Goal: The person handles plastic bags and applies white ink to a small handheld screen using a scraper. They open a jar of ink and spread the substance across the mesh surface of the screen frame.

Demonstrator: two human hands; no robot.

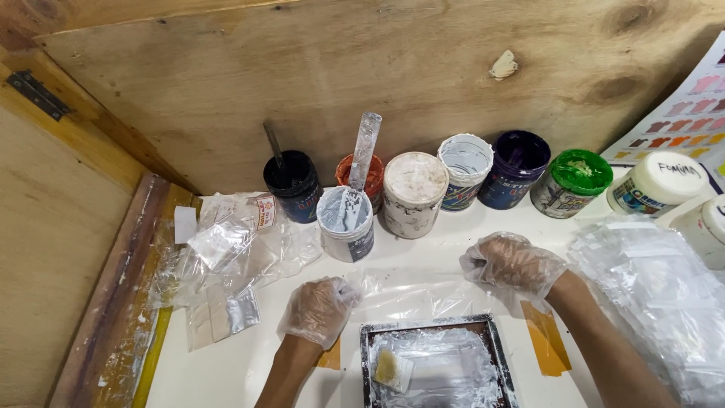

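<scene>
Left grip [319,310] is a gloved hand, fingers curled down onto the clear film [408,291] on the white worktop [234,370]; I can't tell if it pinches the film or just presses it. Right grip [512,262] is gloved too, knuckles bent, fingertips on the film's far right edge; same doubt there, pinch or press not visible. Film lies flat between both hands, just beyond the dark frame [434,363].

Frame sits at the near edge between my forearms, smeared white inside, with a small yellowish patch [387,368] at its left. Orange tape [545,340] is stuck to the worktop right of the frame.

Jars line the back by the plywood wall [302,68]: black jar [293,183] with a stick in it, orange jar [370,177], white jar [345,221] holding a pale spatula [364,151], lidded cream jar [412,193], open white tub [465,170], purple jar [515,168], green jar [572,181], capped white jar [658,181].

Left of my left hand: heap of small clear bags [226,249]. Far right: stack of plastic sheets [664,302], colour chart [680,113] above it.
</scene>
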